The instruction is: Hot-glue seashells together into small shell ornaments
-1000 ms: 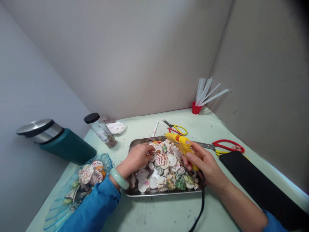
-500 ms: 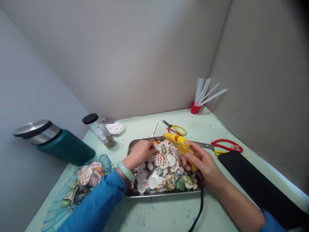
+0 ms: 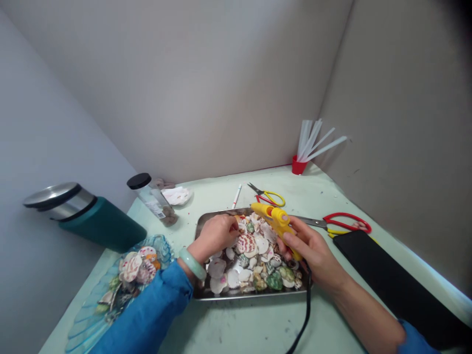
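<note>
From my seat far off, I look down on a pale green table [image 3: 221,324], its smooth top speckled with small stains. Nearest me, a thin black cord [image 3: 308,305] curves up from the bottom edge, and a crinkled blue sleeve [image 3: 155,300] crosses the lower left. Beside that sleeve lies a fluted, see-through blue dish [image 3: 83,322], heaped with ribbed shells. On the right stretches a long, flat black slab [image 3: 391,280], matte and straight-edged.

Further in sits a shiny metal tray [image 3: 254,296] with rounded corners, filled with shells [image 3: 246,243]: ribbed fans, smooth white discs, knobbly green and brown lumps. My left hand [image 3: 219,233], a glossy pale green bangle [image 3: 192,264] at its wrist, dips over the tray's left part, fingers bunched and nearly closed; I can't tell whether they pinch a shell. My right hand [image 3: 313,250] curls its fingers around the grip of a yellow plastic glue gun [image 3: 282,221], which tilts above the tray's right side, nozzle toward the back.

Beyond, steel scissors [image 3: 321,223] with red and yellow handles lie by the slab. On the left lean a teal bottle [image 3: 101,221] with a metal top and a clear, black-lidded jar [image 3: 152,199]. Farther back, a slim white pen [image 3: 237,196] lies near smaller scissors, and translucent sticks [image 3: 311,137] fan from a red cup [image 3: 299,166].
</note>
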